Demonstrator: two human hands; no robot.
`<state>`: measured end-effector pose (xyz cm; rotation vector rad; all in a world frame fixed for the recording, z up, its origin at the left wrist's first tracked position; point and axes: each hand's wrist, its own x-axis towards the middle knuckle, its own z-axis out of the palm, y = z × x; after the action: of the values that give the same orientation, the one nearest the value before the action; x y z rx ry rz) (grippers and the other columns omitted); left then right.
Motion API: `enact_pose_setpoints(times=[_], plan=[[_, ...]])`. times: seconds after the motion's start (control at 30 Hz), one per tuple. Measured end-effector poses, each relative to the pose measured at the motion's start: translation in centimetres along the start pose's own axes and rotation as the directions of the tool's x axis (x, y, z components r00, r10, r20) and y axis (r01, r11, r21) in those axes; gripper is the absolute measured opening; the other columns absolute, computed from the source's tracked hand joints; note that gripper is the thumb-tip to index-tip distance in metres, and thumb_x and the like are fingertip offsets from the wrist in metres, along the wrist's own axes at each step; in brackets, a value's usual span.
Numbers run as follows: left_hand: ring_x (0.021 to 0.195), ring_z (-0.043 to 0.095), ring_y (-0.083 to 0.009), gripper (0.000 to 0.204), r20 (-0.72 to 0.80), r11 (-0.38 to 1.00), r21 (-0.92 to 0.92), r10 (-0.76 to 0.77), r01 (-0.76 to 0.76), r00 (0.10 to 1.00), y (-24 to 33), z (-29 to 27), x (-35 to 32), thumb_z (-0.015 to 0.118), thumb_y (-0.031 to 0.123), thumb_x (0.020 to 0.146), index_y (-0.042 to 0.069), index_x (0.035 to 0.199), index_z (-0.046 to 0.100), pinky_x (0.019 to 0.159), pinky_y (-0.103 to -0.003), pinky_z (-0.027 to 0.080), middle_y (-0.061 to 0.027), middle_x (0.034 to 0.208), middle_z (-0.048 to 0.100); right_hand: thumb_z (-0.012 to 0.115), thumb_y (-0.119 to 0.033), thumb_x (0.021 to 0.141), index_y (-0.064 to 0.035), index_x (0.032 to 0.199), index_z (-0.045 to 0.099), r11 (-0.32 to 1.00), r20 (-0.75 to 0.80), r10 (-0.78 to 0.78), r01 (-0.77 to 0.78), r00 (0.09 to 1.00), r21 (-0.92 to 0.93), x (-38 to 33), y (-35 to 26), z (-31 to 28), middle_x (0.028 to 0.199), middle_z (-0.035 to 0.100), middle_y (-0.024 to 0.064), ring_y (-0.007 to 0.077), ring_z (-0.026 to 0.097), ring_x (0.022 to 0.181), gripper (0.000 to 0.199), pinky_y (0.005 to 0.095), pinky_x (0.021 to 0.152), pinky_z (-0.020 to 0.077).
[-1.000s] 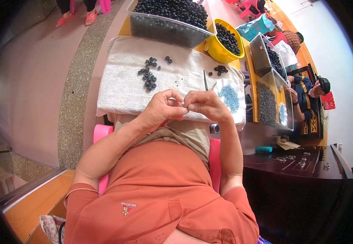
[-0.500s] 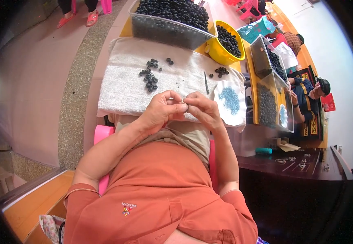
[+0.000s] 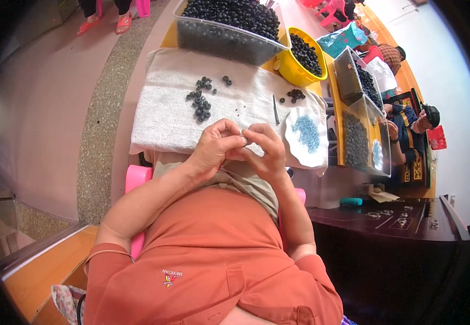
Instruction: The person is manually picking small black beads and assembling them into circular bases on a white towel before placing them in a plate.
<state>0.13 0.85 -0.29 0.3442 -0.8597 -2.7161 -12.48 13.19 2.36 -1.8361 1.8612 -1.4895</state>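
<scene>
Black beads (image 3: 199, 101) sit where, exactly?

On the left part of the white towel (image 3: 162, 119), in a loose cluster, with a couple set slightly apart toward its far edge.

And the hands?

Both are over the towel's near edge, fingertips meeting. The left hand (image 3: 213, 147) is curled, its thumb and forefinger drawn nearly together; the right hand (image 3: 269, 154) bends its fingers in toward them, its thumb partly hidden.

Are they gripping something?

I can't tell. Whatever might sit between those fingertips is too small or too covered to make out, so I can't say how tightly either one is closed.

What else is on the towel?

Right of its middle lies a slim dark pointed tool (image 3: 276, 110). Farther right is a small group of dark beads (image 3: 296, 95), and toward the towel's near right corner rests a white scalloped dish (image 3: 294, 156) with tiny blue beads (image 3: 306, 134) in it.

Anything past the cloth?

Beyond the towel's far edge, a clear tub (image 3: 224, 43) full of black beads stands on the yellow counter (image 3: 168, 39). Beside the tub, past the towel's far right part, is a yellow bowl (image 3: 293, 71), also loaded with them. To the towel's right, clear boxes (image 3: 355, 132) hold more dark pieces.
</scene>
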Motion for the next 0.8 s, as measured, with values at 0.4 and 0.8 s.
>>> enact_pose_setpoints(times=[0.4,0.8], plan=[[0.082,0.064,-0.0117,0.016,-0.027,0.992,0.123,-0.031,0.034,0.999,0.3,0.1,0.1,0.067,0.001,0.089,0.006,0.095,0.053,0.071,-0.027,0.057,-0.0043,0.09,0.064,0.079,0.004,0.066,0.0021,0.127,0.056,0.96,-0.138,-0.17,0.132,0.976,-0.248,-0.4,0.2,0.2,0.092,0.069,0.0126,0.0252,0.069,0.087,0.065,0.034,0.078,0.0546],[0.075,0.063,-0.0107,0.018,0.009,0.989,0.146,-0.04,0.038,0.999,-0.3,-0.2,0.2,0.071,0.005,0.088,0.005,0.093,0.054,0.067,-0.025,0.055,-0.0043,0.087,0.063,0.076,0.009,0.067,0.0056,0.133,0.048,0.983,-0.076,-0.057,0.043,0.995,-0.179,-1.3,0.6,-0.1,0.087,0.069,0.012,0.0207,0.069,0.086,0.071,0.0315,0.081,0.055]])
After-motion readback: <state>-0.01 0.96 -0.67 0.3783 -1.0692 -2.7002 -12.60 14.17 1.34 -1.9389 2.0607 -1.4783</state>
